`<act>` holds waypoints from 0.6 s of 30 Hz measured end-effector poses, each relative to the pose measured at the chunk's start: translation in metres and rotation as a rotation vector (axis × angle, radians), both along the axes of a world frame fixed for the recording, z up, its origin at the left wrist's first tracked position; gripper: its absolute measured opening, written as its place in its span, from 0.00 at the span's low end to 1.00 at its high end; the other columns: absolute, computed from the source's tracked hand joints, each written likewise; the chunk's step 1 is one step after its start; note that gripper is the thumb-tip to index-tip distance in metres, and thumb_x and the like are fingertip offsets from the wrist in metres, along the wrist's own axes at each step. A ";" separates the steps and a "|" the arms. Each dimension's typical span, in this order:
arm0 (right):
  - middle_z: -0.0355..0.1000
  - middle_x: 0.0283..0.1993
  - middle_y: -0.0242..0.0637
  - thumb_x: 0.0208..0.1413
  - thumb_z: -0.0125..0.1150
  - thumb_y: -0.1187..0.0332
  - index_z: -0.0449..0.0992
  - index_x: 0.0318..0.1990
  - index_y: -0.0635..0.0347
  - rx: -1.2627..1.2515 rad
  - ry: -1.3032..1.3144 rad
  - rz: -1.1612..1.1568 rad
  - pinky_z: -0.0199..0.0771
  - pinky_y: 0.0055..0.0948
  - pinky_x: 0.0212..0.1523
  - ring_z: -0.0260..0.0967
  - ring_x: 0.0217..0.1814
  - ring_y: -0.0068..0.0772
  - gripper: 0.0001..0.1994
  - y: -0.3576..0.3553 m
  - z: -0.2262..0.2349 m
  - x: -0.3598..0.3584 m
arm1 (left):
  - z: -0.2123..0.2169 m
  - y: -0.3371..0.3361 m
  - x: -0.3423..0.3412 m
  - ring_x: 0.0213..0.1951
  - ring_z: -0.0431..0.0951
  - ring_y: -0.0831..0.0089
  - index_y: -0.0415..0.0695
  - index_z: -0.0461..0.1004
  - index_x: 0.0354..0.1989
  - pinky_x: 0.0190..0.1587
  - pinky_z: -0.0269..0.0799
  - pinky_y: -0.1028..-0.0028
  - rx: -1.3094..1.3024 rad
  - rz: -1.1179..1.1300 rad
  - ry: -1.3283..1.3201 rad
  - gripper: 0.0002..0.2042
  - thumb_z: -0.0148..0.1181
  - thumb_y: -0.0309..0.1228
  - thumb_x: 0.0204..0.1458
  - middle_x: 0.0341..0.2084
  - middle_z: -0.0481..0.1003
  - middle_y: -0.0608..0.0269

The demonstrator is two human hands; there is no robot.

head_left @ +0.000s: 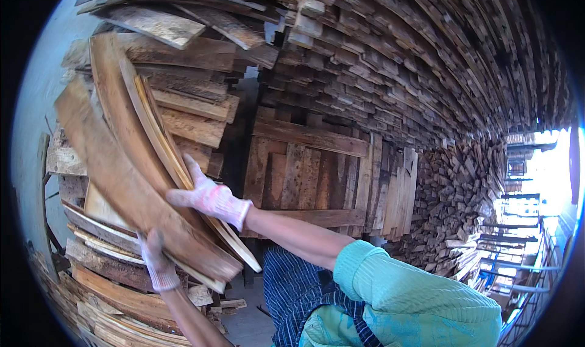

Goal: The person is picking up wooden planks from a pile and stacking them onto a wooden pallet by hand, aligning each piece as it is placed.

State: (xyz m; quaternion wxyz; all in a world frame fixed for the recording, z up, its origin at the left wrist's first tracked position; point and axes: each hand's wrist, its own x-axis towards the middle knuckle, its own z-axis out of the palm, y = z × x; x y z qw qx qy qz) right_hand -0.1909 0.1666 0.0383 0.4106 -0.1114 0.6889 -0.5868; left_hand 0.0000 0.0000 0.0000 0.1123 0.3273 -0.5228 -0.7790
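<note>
Several long wooden boards lie slantwise in front of me, over the stack at the left. My right hand [210,196], in a white and pink knit glove, grips a bundle of thin boards [159,137] at their edges, its thumb on the front face. Below it, my left hand [157,263], also gloved, is closed round the lower edge of a broad brown plank [125,167]. That plank is a little blurred and covers part of the bundle. The left fingers behind it are hidden.
Stacked boards [122,286] stand beneath and behind the planks. More boards [152,24] lie at the top left. A slatted wooden pallet [308,143] stands upright at centre. Tall walls of stacked wood [390,73] rise behind it. Metal racks [512,237] stand at the bright right side.
</note>
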 end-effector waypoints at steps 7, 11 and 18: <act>0.56 0.74 0.53 0.48 0.76 0.54 0.35 0.79 0.61 -0.140 -0.237 -0.229 0.49 0.35 0.76 0.50 0.78 0.41 0.61 0.171 -0.024 0.099 | 0.020 0.158 0.086 0.57 0.74 0.59 0.34 0.52 0.73 0.61 0.72 0.59 -0.064 -0.128 -0.189 0.52 0.77 0.41 0.43 0.61 0.69 0.50; 0.50 0.77 0.47 0.54 0.74 0.56 0.34 0.79 0.58 0.084 -0.210 -0.419 0.45 0.33 0.77 0.44 0.80 0.40 0.57 0.241 -0.036 0.128 | 0.023 0.200 0.042 0.55 0.76 0.59 0.37 0.55 0.72 0.56 0.77 0.61 -0.064 -0.368 -0.347 0.54 0.82 0.38 0.34 0.57 0.72 0.50; 0.74 0.57 0.55 0.54 0.69 0.46 0.42 0.75 0.74 0.423 -0.342 -0.577 0.72 0.33 0.59 0.73 0.58 0.43 0.55 0.358 -0.105 0.070 | -0.070 0.322 -0.109 0.53 0.75 0.65 0.40 0.62 0.67 0.56 0.73 0.65 -0.359 -0.633 -0.248 0.35 0.71 0.27 0.50 0.54 0.75 0.54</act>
